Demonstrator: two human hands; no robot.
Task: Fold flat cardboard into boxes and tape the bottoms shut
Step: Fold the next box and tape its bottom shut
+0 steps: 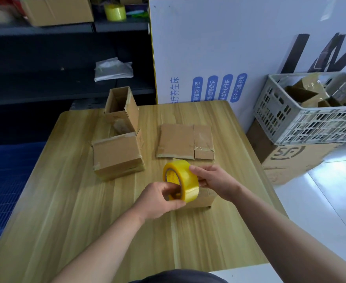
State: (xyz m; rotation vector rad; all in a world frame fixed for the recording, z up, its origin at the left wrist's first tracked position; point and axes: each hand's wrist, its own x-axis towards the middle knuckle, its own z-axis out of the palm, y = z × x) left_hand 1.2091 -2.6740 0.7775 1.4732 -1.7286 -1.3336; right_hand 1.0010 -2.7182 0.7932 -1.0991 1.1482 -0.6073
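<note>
Yellow translucent tape, wound on a roll [181,180], is held above the middle of the wooden surface [66,201] by both hands. The roll is tilted on edge, its open core facing left. The left hand [159,200] is closed on the near rim, with fingers [173,187] curled into the core and the thumb pressed on the outer band. The right hand [215,181] is closed on the far side of the roll, its fingers [196,170] laid together over the tape's outer face. Directly beneath and behind the roll a small cardboard box [203,198] is seen resting on the surface, largely hidden by the hands. Just beyond it, a flat piece of cardboard [185,141] is laid on the surface, with a strip of clear tape at its right panel. To the left, a folded box [117,156] is set, and another open box [121,107] is propped on top of it, opening toward the camera. Off the surface at right, a grey plastic crate [302,119] filled with cardboard scraps is stacked on a large carton [286,158].
</note>
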